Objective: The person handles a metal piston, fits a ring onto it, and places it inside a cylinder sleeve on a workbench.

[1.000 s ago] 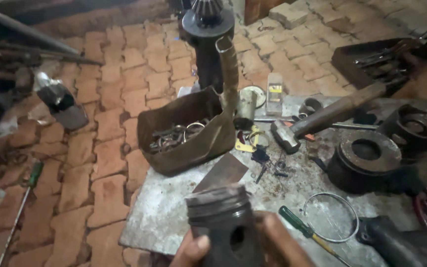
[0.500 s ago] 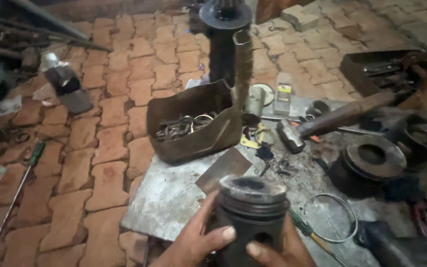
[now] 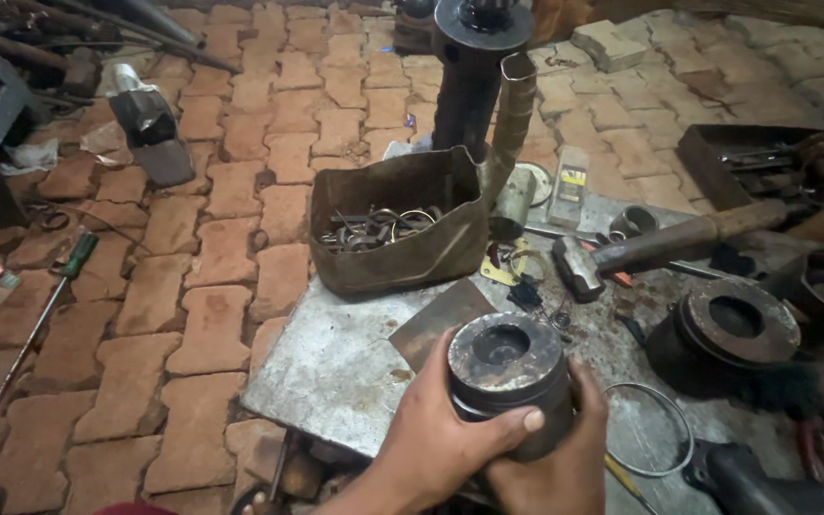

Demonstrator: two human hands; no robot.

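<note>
A dark, sooty metal piston [image 3: 507,367] with a recessed crown is held tilted above a grey metal plate [image 3: 336,367]. My left hand [image 3: 441,439] wraps its near side, thumb across the skirt. My right hand [image 3: 565,458] cups it from below and the right. A thin steel ring [image 3: 643,429] lies on the plate just right of my hands. A green-handled screwdriver tip [image 3: 627,482] shows below the right hand.
A battered metal box [image 3: 402,248] of rings and parts stands behind the plate. A hammer [image 3: 660,248] lies at right, beside a round black casting [image 3: 731,329]. A dark upright cylinder [image 3: 474,72] rises behind. Brick paving [image 3: 221,238] holds another screwdriver [image 3: 35,319] at left.
The piston has risen into fuller view and turned so its crown faces the camera. Both hands now grip it; the view has shifted forward slightly.
</note>
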